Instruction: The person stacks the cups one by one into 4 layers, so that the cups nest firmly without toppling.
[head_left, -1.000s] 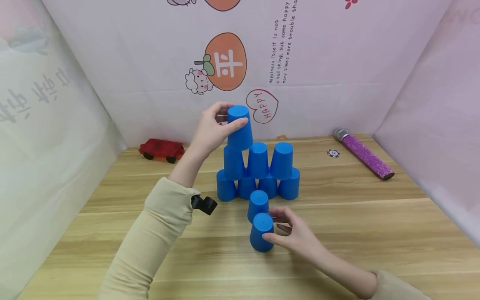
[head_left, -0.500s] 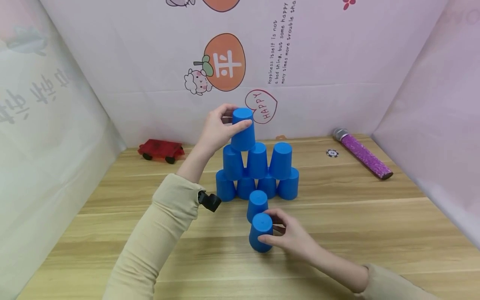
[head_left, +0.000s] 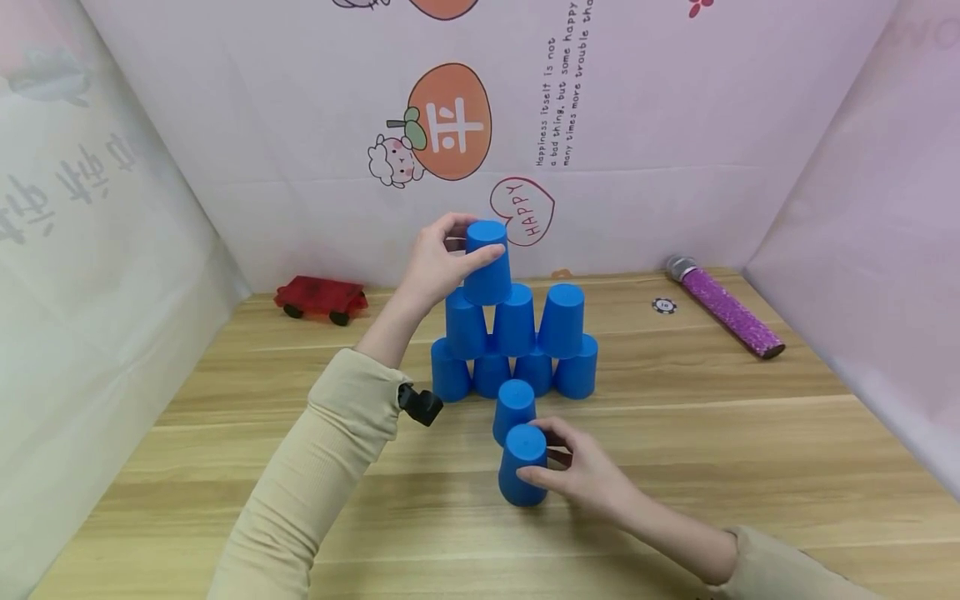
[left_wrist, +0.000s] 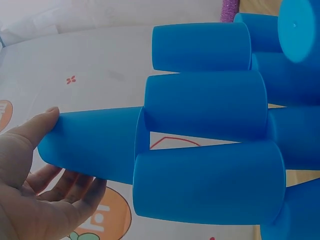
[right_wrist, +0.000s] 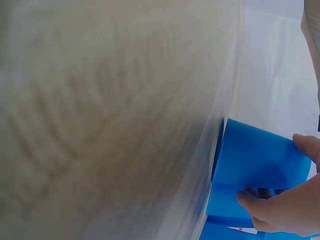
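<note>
An upside-down blue cup (head_left: pixel 486 275) is gripped by my left hand (head_left: pixel 437 262), thumb on the near side and fingers behind. Its rim sits right at the tops of the left cup (head_left: pixel 465 327) and middle cup (head_left: pixel 514 323) of a three-cup row. That row stands on a bottom row of several blue cups (head_left: pixel 450 375). Nearer to me, my right hand (head_left: pixel 588 479) grips another upside-down cup (head_left: pixel 523 475) low over the wooden table (head_left: pixel 360 517). Just behind that one stands one more blue cup (head_left: pixel 514 410).
A red toy car (head_left: pixel 321 298) stands at the back left. At the back right lie a purple glittery microphone (head_left: pixel 731 310) and a poker chip (head_left: pixel 664 306). Printed cloth walls (head_left: pixel 645 208) enclose the table at the back and sides.
My left hand has moved right and slightly down, bringing its cup over the gap between the left and middle cups. My right hand keeps its grip, its cup nearly still.
</note>
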